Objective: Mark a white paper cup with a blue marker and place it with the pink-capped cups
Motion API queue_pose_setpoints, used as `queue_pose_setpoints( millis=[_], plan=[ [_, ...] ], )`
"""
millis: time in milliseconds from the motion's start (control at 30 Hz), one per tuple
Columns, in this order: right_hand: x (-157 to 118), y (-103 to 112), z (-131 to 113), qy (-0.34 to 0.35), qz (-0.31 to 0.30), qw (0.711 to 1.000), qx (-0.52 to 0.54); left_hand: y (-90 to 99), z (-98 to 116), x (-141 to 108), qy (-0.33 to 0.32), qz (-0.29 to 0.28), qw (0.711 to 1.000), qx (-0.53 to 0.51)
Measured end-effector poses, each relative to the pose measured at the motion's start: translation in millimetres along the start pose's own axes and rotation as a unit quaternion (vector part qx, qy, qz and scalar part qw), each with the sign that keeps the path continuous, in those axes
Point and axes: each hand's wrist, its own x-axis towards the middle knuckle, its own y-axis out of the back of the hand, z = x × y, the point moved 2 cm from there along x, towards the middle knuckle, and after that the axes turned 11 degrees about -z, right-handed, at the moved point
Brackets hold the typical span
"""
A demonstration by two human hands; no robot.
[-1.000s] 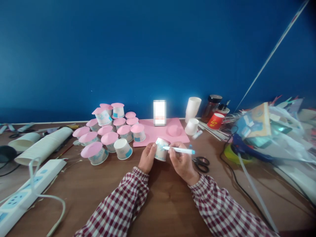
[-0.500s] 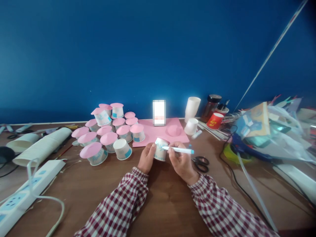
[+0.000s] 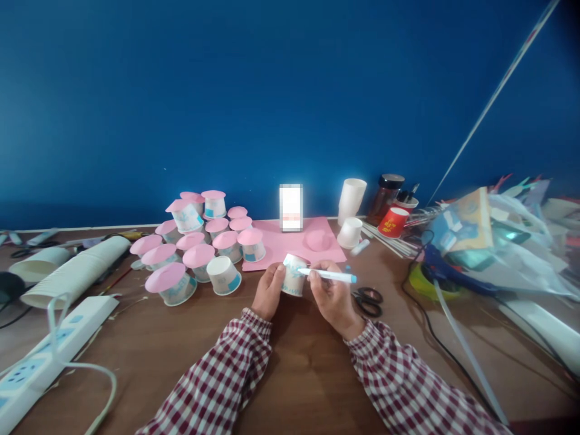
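Taking the held cup as my clock's centre, I see the power strip at eight o'clock and a long row of nested cups lying on its side at nine. The pink-topped cups crowd around ten o'clock, some stacked on others; closer in, at nine, a bare-bottomed cup sits upside down. My left hand is clamped on the left side of the printed cup, tilted in front of me. At twelve, the pink sheet lies on the table. My right hand has its fingers closed on the light-blue marker, tip at the cup's wall; I can't tell whether it touches. A white cup stack stands between one and two, the red cup at two, and the black scissors lie just past three, near my right hand.
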Motion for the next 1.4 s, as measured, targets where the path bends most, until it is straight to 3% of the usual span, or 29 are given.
queue_pose_setpoints(
  millis=[1400],
  plan=[
    [-0.3, -0.7, 0.9, 0.004, -0.002, 1.0, -0.019, -0.6, 0.1, 1.4, -0.005, 0.017, 1.0, -0.018]
  ],
)
